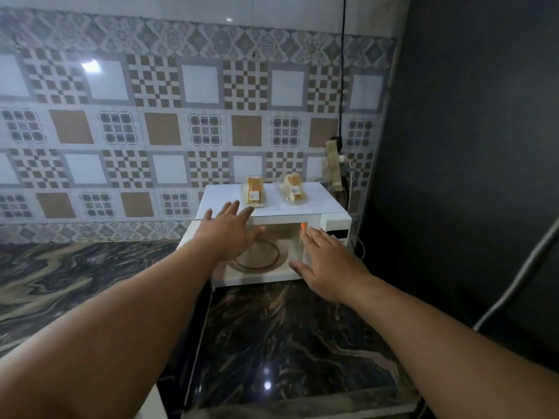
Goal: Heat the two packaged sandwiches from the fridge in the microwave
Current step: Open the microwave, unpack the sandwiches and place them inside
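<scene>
A white microwave [314,204] stands on the marble counter with its door swung open toward me. Inside, its lit cavity holds only a glass turntable [266,255]. Two packaged sandwiches rest on the microwave's top: the left sandwich [254,191] and the right sandwich [292,189], both in clear wrap. My left hand [228,231] reaches forward in front of the cavity's upper left, fingers spread, holding nothing. My right hand [328,263] hovers at the cavity's right edge, fingers apart and empty. Neither hand touches a sandwich.
The open microwave door [193,328] extends along the counter at lower centre, edge toward me. A dark marble counter [60,273] spreads left. A power strip [332,164] with cables hangs on the tiled wall behind the microwave. A dark fridge side [469,176] fills the right.
</scene>
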